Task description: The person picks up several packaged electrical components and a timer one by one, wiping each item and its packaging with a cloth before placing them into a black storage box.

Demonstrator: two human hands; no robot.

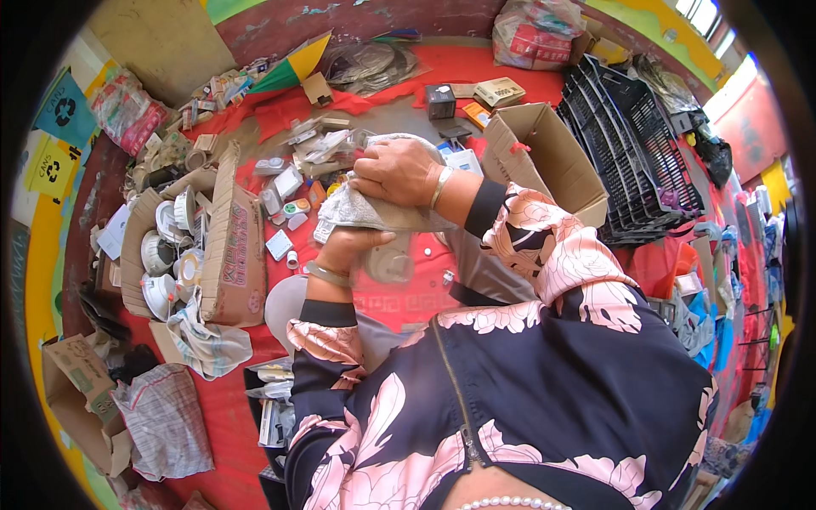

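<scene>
Head view: a crumpled grey-white cloth [353,208] sits at mid-scene, just in front of the person's chest and above a red mat [221,408], bunched around something that it mostly hides. The cloth's long axis runs roughly left to right, sagging at its left end and rising toward the far right. The right hand [398,170] lies on top of it on the far side, fingers curled down and closed on the cloth, pointing left. The left hand [348,246] comes up from the near side beneath it, fingers wrapped around the lower part of the bundle; whether they pinch the cloth alone or the hidden thing too cannot be told. So the cloth lies between the two hands, touching both, with neither clearly nearer. Just below the left hand a round, clear lid-like disc [389,265] lies near the lap. To the left stands an open cardboard box [234,246] holding white round fittings [160,251], with a second pale rag [204,344] draped at its near corner. Far of the hands is a scatter of small white plastic parts [293,183]. To the right sits an empty brown carton [552,157], and beyond it a stack of black plastic crates [633,136].
</scene>
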